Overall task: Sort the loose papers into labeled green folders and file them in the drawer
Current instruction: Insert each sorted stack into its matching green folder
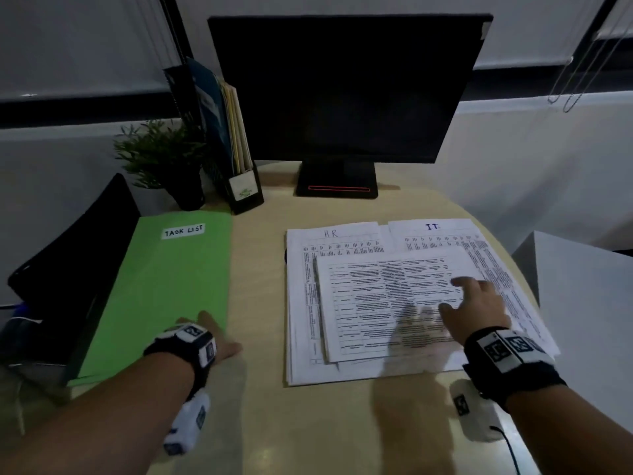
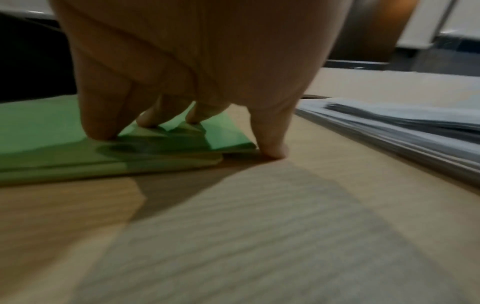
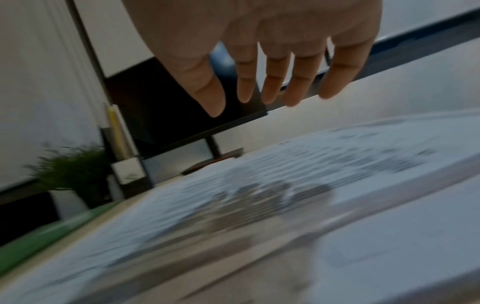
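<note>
Left hand [image 1: 209,332] fingertips press green folder [image 1: 164,286] corner on surface [image 1: 260,269]; right hand [image 1: 476,303] spread, hovering above loose papers [image 1: 359,303]; we judge sheets light, floppy, slippery, so pinch edge

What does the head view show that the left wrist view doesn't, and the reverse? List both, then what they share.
Head only: the monitor, the plant, the folder's TASK LIST label, the HR and IT headings, and the right hand over the papers.

Left wrist only: the fingertips pressing on the folder and the thumb touching the desk at the folder's edge.

Both: left hand, green folder, papers, desk.
</note>
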`<state>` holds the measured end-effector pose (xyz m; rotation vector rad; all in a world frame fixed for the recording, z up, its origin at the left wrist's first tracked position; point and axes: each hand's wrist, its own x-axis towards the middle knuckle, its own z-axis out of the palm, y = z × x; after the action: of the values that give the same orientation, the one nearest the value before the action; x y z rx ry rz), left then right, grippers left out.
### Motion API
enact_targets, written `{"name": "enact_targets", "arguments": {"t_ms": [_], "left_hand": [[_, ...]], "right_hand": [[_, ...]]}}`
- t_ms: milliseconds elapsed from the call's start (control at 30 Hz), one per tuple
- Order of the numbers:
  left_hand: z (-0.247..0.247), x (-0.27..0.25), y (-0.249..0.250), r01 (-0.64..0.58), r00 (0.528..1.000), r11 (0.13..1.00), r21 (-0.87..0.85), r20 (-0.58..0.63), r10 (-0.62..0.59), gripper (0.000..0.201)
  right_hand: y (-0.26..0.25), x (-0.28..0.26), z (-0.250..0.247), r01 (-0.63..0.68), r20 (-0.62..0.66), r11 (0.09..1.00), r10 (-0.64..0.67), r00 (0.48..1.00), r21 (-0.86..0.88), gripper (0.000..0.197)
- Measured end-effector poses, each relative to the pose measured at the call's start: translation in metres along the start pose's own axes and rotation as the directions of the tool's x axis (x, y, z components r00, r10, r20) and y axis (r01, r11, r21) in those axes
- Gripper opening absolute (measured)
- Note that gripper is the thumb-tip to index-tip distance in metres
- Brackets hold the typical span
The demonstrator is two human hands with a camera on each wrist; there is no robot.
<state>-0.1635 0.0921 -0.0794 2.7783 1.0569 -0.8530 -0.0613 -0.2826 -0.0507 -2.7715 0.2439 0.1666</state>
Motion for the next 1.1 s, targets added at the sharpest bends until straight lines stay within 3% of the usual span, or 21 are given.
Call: {"name": "enact_targets", "arguments": {"t_ms": [67,167,367,467,533,667,733,933,1100], "left_hand": [[0.007,0.004,0.000,-0.044,0.998,0.999,0.013,0.046,0.043,0.081],[0.004,0.002,-0.002,-0.238,0.971,0.969,0.067,-0.012,0.239,0.039],[-0.019,-0.013,-0.018,-0.387,0.915,0.922,0.028,-0.112,0.388,0.027],[-0.028,-0.038,-0.026,-0.484,0.864,0.874,-0.044,-0.185,0.469,0.018],[-0.031,-0.056,-0.029,-0.564,0.812,0.820,-0.097,-0.244,0.530,0.016],[-0.034,-0.084,-0.035,-0.686,0.726,0.686,-0.244,-0.300,0.619,0.011],[-0.037,-0.090,-0.036,-0.694,0.719,0.630,-0.348,-0.306,0.624,0.018],[-0.039,-0.088,-0.042,-0.630,0.749,0.467,-0.621,-0.326,0.577,0.031],[-0.046,-0.095,-0.047,-0.622,0.735,0.349,-0.700,-0.369,0.569,0.027]], "right_hand": [[-0.029,-0.023,0.012,0.095,0.064,0.992,-0.101,0.993,0.087,0.045],[-0.075,-0.063,0.033,0.214,0.161,0.961,-0.242,0.957,0.176,0.039],[-0.134,-0.124,0.074,0.343,0.335,0.906,-0.412,0.847,0.246,0.031],[-0.149,-0.138,0.083,0.269,0.390,0.893,-0.406,0.826,0.361,0.035],[-0.157,-0.142,0.088,0.138,0.418,0.860,-0.373,0.828,0.492,0.037],[-0.168,-0.143,0.093,-0.226,0.510,0.640,-0.299,0.807,0.734,0.039],[-0.172,-0.144,0.089,-0.323,0.541,0.552,-0.293,0.788,0.769,0.035],[-0.173,-0.144,0.082,-0.365,0.514,0.445,-0.280,0.811,0.818,0.040],[-0.171,-0.142,0.072,-0.248,0.451,0.494,-0.349,0.822,0.834,0.050]]}}
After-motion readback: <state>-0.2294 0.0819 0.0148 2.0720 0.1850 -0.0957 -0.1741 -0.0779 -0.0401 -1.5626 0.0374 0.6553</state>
